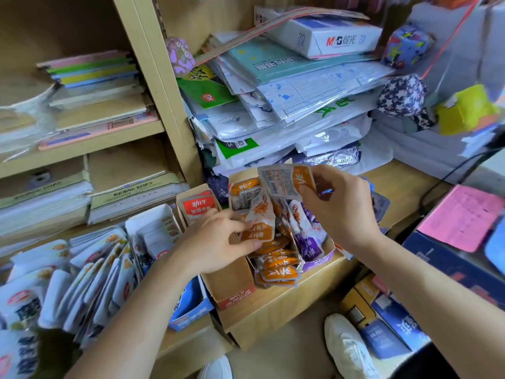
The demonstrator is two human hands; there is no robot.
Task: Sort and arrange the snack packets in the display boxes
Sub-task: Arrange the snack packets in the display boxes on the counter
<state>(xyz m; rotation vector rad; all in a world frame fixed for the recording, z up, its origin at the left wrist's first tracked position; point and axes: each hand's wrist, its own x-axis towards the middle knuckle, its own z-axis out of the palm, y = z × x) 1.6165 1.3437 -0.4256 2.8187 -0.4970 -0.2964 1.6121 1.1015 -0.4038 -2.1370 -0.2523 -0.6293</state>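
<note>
Two hands work over the display boxes, apart from each other, each closed on its own packet. The left hand [218, 242] pinches an orange-and-white snack packet [261, 225] between thumb and fingers, low among the standing packets. The right hand [341, 212] grips a second orange packet [284, 181], barcode side showing, raised above the left one. Beneath the left hand stands a brown cardboard display box [232, 281]. Between the hands, nearer the person, lie stacked orange packets [278, 270]. Under the right hand, purple packets [310, 242] stand in a purple-fronted box [319, 262]. Beyond the left hand's knuckles a red packet [198, 207] stands upright.
</note>
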